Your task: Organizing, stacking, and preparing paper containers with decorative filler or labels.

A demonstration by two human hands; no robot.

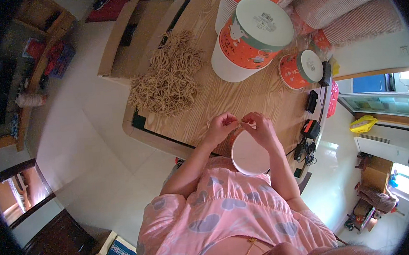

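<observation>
Close together over the table's near edge, my left hand (222,127) and my right hand (261,129) both pinch with their fingertips. What lies between the fingers is too small to make out. Just below them, against my lap, is a paper bucket (250,156) with its round white side facing up; an orange patch of its wall shows beside my left fingers. My right wrist passes over its right side. Beyond my left hand lies a tangled heap of tan twine cords (170,77).
Large stacked paper buckets (251,39) stand at the far side, beside a smaller orange one (300,68) and plastic-wrapped stacks (338,4). A cardboard box (132,38) adjoins the table's left. Chargers and cables (305,149) lie along the right edge of the wooden table (203,113).
</observation>
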